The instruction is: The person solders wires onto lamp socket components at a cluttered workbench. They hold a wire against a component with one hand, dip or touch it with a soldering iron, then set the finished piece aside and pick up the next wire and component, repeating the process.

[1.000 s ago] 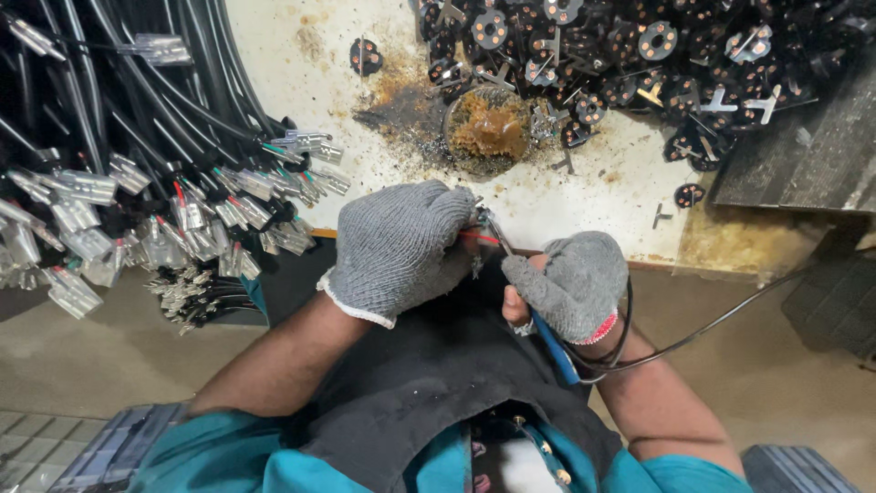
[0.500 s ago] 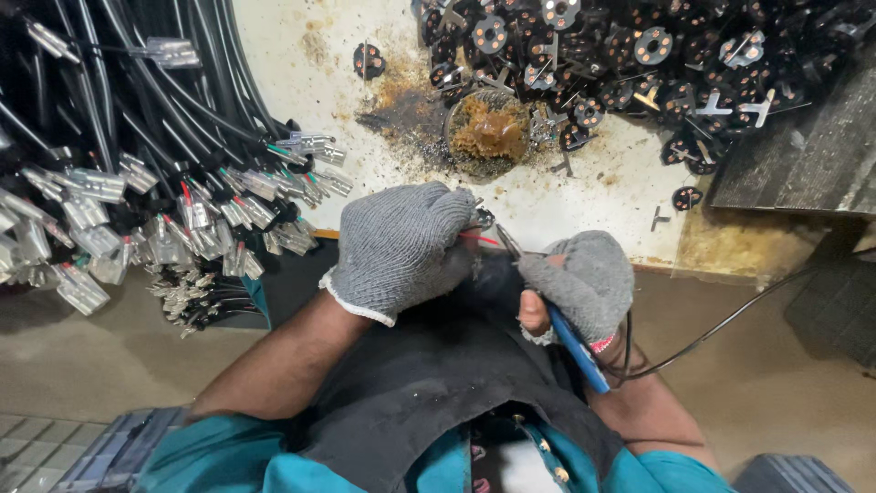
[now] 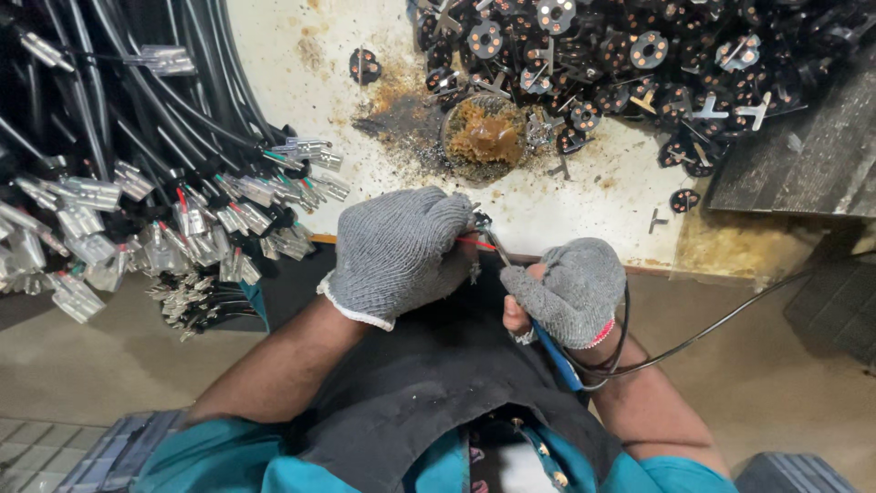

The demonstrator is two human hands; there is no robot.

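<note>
My left hand (image 3: 401, 251), in a grey knit glove, is closed around a small plug part with a red wire (image 3: 474, 243) sticking out at its right side. My right hand (image 3: 570, 290), in a grey fingerless glove, grips a blue-handled soldering iron (image 3: 550, 351) whose thin metal tip (image 3: 493, 239) points up-left and meets the part at my left fingers. The iron's black cord (image 3: 703, 333) loops around my right wrist and runs off to the right. Both hands hover over my dark apron, just in front of the white bench edge.
A round tin of brown flux (image 3: 485, 137) sits on the stained white bench (image 3: 584, 205). A heap of black round plug inserts (image 3: 639, 64) fills the back right. Bundles of black cables with metal terminals (image 3: 137, 228) hang at the left.
My right hand has shifted slightly right and down with the iron, tip still at the part. My left hand has stayed in place.
</note>
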